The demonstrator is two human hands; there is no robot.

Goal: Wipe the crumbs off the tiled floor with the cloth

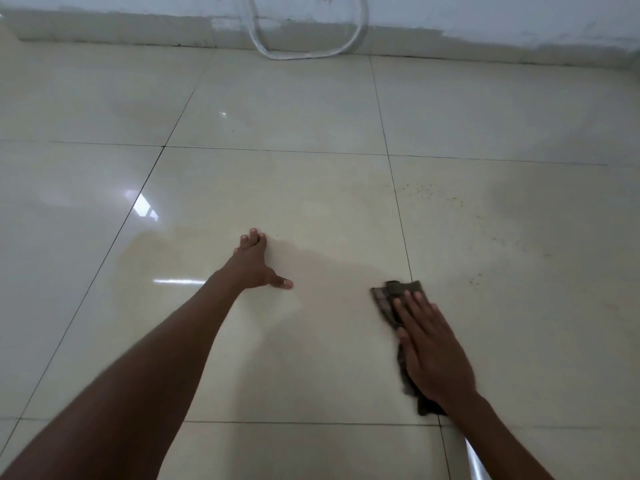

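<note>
A dark brown cloth (388,299) lies flat on the glossy cream tiled floor (294,188), across a grout line. My right hand (431,348) presses on it with straight fingers and covers most of it. Small orange-brown crumbs (429,194) are scattered on the tile beyond the cloth, further from me, with a few more crumbs (472,280) to its right. My left hand (256,263) rests flat on the floor to the left of the cloth, fingers stretched and thumb out, holding nothing.
A white wall with a grey skirting (138,32) runs along the far edge of the floor. A loop of clear hose (277,53) hangs down it and touches the floor. A faint wet patch darkens the tile around my left hand.
</note>
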